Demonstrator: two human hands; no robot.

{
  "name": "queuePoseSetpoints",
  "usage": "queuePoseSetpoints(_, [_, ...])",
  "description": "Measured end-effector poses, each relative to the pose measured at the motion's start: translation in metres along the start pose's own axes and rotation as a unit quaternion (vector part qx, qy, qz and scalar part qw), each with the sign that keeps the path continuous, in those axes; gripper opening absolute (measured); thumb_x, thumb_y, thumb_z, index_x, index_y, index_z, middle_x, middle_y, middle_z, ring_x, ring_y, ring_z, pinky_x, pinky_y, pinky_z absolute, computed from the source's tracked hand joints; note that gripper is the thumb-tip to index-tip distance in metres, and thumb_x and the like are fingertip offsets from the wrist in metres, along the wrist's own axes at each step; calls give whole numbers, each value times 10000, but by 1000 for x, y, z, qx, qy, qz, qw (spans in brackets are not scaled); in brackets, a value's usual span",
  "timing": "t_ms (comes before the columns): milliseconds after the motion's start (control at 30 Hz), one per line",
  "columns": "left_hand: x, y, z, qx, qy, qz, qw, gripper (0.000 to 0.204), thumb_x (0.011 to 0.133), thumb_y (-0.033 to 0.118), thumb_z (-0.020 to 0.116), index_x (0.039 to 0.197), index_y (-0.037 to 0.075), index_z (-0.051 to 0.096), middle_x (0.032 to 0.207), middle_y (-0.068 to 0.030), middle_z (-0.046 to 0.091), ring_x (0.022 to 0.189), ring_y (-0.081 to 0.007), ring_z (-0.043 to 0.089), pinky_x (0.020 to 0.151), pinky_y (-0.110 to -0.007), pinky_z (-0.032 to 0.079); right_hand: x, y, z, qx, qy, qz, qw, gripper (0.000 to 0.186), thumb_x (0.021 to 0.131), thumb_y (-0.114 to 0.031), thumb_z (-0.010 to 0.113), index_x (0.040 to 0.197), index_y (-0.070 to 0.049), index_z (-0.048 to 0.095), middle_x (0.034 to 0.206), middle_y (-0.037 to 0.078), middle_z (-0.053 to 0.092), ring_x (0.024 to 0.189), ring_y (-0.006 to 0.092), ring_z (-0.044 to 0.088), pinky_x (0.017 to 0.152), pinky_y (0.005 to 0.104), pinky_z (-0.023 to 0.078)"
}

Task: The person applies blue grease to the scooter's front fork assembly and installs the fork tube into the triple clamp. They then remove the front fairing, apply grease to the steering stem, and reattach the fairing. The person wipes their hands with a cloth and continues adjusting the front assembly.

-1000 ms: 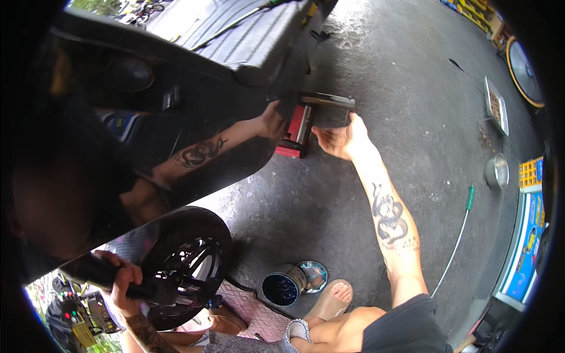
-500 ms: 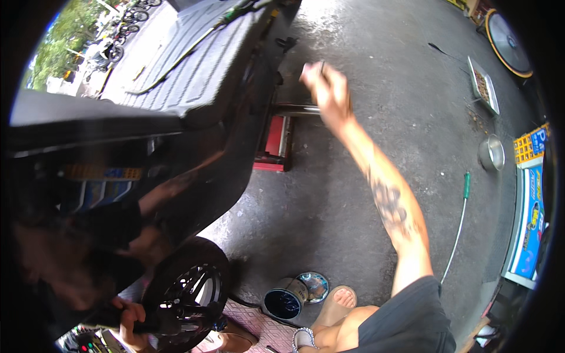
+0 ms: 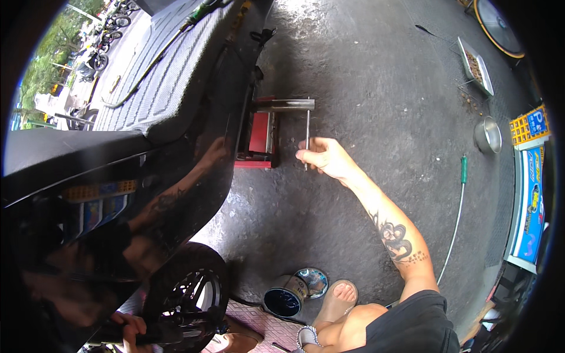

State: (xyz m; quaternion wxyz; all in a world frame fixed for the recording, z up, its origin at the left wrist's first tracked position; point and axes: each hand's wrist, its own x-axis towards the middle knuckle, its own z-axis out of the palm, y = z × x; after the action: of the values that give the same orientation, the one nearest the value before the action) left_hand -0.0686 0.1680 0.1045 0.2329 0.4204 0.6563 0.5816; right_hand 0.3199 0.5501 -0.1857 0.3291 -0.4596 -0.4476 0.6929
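My right hand [image 3: 322, 156] is closed around the lower part of a thin metal rod [image 3: 308, 126]. That rod crosses the end of a thick metal tube [image 3: 288, 105], which sticks out sideways from a red metal stand [image 3: 259, 134] at the underside of a black scooter [image 3: 194, 182]. At the lower left, my left hand [image 3: 128, 327] has its fingers wrapped around a black bar-like part [image 3: 162, 332] beside the scooter's front wheel [image 3: 191, 294]; the far end of that part is hidden. The scooter's glossy panel mirrors my right arm.
A can of dark contents [image 3: 283, 301] stands near my sandalled foot, a stained lid [image 3: 313, 282] beside it. On the right lie a green-handled rod [image 3: 464, 170], a metal bowl [image 3: 488, 135] and a tray [image 3: 475, 67]. A green-handled tool [image 3: 197, 16] rests on the ribbed footboard [image 3: 170, 70].
My right hand has come down toward me from beyond the tube's end, and the thin rod now shows in it. The view has shifted slightly. My left hand stays at the same part.
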Motion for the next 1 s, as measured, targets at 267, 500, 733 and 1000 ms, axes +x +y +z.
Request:
queuePoseSetpoints(267, [-3, 1, 7, -1, 12, 17, 1000, 364, 925, 103, 679, 1198, 63, 441, 807, -31, 480, 649, -127, 456, 600, -273, 407, 170, -68, -60, -574, 281, -261, 723, 221, 944, -317, 716, 1109, -186, 782, 996, 155, 776, 1057, 400, 731, 899, 558, 568])
queuePoseSetpoints(500, [-5, 1, 9, -53, -14, -10, 998, 308, 939, 105, 663, 1160, 44, 458, 777, -43, 476, 617, -131, 446, 576, -270, 390, 121, -122, -53, 8, 35, -231, 972, 665, 957, -15, 552, 1591, 42, 360, 1136, 174, 730, 1104, 239, 730, 895, 384, 622])
queuePoseSetpoints(733, [-4, 16, 32, -16, 25, -36, 999, 347, 896, 32, 636, 1189, 61, 452, 868, -41, 479, 637, -129, 458, 596, -272, 424, -45, -70, 36, -325, -55, -476, 816, 327, 843, -280, 731, 1044, -25, 773, 616, 105, 639, 652, 277, 678, 824, 437, 538])
queuePoseSetpoints(1000, [3, 20, 41, 38, 61, -71, 995, 358, 801, -20, 676, 1127, 63, 553, 815, -83, 569, 635, -229, 589, 644, -372, 487, -155, -112, 128, -359, -191, -397, 823, 463, 818, -149, 807, 1249, -27, 688, 937, 121, 765, 814, 260, 754, 838, 414, 579])
